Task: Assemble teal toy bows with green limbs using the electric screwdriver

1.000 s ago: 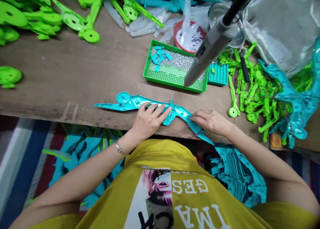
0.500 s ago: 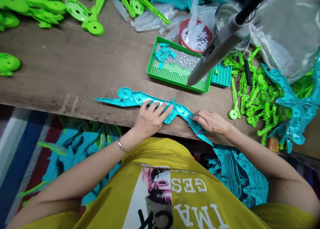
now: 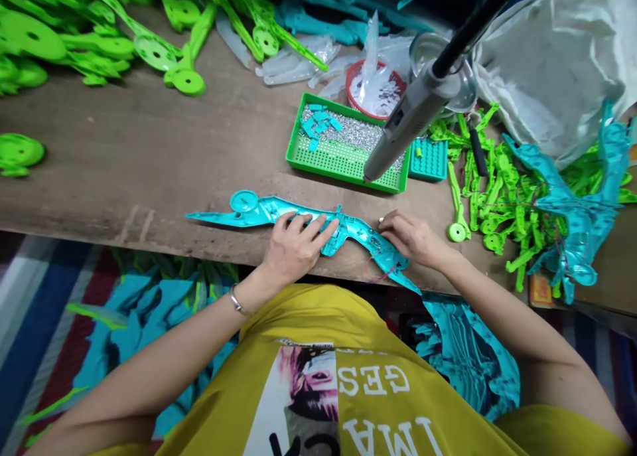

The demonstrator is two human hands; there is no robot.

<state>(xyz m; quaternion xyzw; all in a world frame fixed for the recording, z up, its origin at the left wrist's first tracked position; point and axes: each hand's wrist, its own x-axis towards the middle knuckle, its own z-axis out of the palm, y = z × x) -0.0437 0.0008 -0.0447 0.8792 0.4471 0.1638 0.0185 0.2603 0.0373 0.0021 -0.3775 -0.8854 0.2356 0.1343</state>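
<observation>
A long turquoise plastic half-shell [image 3: 269,210] lies hollow side up near the front edge of the table, with thin red wires at its right part. My left hand [image 3: 297,240] is laid over its middle, the fingers bent onto the shell and the thumb hidden. My right hand [image 3: 411,237] is closed in a pinch just above the shell's right part. At its fingertips a small pale piece [image 3: 381,220] shows, too small to name.
A grey electric screwdriver [image 3: 398,127] hangs over a green tray [image 3: 328,167] of screws and turquoise pieces. Behind stands a red basket [image 3: 354,84]. Green plastic parts [image 3: 492,197] and wired turquoise shells [image 3: 572,210] are heaped at right; more green parts [image 3: 44,38] lie at left.
My right hand has lifted off the shell's right part and moved slightly up, a pale piece now showing at its fingertips. My left hand stays on the shell. The camera view has shifted slightly.
</observation>
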